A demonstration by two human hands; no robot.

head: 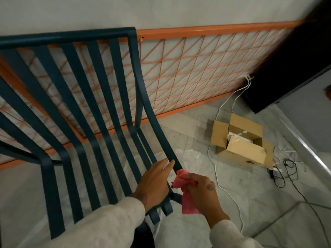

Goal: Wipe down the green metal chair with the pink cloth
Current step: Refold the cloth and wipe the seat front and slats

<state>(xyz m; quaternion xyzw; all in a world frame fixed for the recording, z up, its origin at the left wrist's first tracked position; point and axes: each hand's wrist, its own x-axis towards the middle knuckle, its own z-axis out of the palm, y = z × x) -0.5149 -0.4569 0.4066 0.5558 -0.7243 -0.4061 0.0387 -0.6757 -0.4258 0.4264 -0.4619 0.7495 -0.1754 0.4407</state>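
Pinching the pink cloth (180,181) in its grip, the right hand (202,192) is pressing it to the right seat rail of the green metal chair (142,86); the left hand (154,183), grip slack, is resting on slats; most slats are probably awaiting wiping.

white wall (161,11) | floor (250,203) probably marble | orange lattice panel (197,68) | open cardboard box (240,140)

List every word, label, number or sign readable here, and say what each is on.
No text can be read.
Cardboard box: small dark mark on its side, too small to read.
Right hand: dark mark on its back, too blurred to read.
Green chair and pink cloth: no lettering shows.
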